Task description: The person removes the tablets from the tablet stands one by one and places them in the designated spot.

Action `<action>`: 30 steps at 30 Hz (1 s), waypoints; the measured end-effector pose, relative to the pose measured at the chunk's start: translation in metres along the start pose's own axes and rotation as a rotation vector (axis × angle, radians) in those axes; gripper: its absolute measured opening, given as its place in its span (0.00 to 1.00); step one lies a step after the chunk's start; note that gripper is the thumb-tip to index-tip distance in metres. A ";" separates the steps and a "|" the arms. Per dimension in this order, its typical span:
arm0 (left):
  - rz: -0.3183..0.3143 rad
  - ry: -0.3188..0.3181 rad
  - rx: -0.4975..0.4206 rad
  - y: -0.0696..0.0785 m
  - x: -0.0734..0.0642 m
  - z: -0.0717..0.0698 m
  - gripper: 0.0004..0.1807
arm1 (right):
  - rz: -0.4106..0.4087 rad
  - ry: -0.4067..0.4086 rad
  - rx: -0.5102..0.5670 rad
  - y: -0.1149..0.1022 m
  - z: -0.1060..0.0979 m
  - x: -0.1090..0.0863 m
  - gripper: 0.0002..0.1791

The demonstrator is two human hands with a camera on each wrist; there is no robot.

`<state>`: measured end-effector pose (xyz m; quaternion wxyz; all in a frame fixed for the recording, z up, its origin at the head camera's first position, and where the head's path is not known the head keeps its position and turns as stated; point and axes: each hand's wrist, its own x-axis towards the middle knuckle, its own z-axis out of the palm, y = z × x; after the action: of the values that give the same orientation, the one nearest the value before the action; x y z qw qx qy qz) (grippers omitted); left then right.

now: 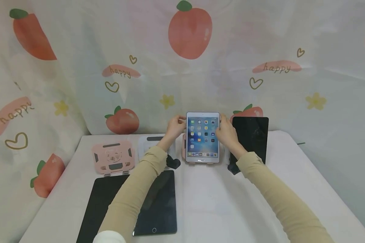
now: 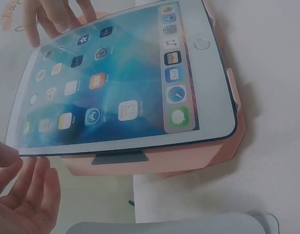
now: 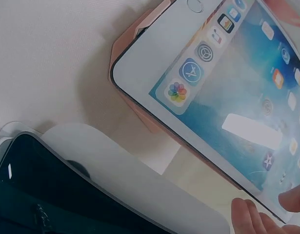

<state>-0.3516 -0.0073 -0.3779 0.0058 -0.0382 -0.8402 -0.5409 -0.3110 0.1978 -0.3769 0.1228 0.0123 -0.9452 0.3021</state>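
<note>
A white tablet [image 1: 202,136] with a lit screen of app icons stands upright on a pink stand [image 2: 189,156], which shows at its side and lower edge. My left hand [image 1: 175,128] holds the tablet's upper left edge; in the left wrist view the thumb [image 2: 4,154] is at the corner, the fingers below it. My right hand [image 1: 228,133] grips the upper right edge, its thumb [image 3: 293,197] over the front and its fingers [image 3: 252,219] behind. Close to the right hand stands a dark tablet [image 1: 251,135], leaning on a light stand [image 3: 115,165].
Left on the white table [image 1: 213,202] are a pink stand [image 1: 113,157] and a pale grey stand [image 1: 147,143] with a dark base. In front of them lie two black tablets [image 1: 158,206], partly under my left sleeve. A printed curtain [image 1: 194,84] rises behind the table.
</note>
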 end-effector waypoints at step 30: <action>-0.070 0.054 -0.206 0.002 -0.004 0.011 0.15 | 0.016 0.091 0.113 0.003 0.003 -0.002 0.33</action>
<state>-0.3473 0.0036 -0.3809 0.0058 0.0053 -0.7805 -0.6252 -0.3103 0.1984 -0.3811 0.1626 -0.0020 -0.9202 0.3560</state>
